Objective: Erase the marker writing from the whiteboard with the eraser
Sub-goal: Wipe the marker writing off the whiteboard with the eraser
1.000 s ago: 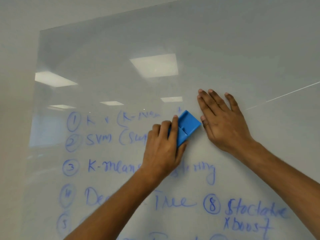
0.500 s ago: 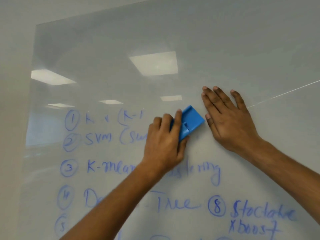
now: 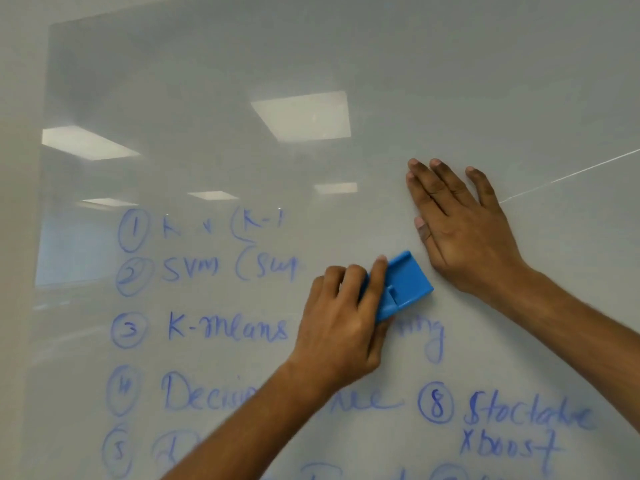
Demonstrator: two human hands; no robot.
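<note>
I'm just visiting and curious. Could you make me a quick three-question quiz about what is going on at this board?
1. True or false: the right hand lies flat on the whiteboard.
2. Which hand holds the blue eraser? A) left hand B) right hand
3. Fill in: the circled 3 starts the line "K-____".

Key: 1 true; 2 A; 3 means.

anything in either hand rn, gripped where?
Left hand holds the blue eraser by its lower-left end, fingers over its back. Right hand lies flat on the whiteboard, empty.
</note>
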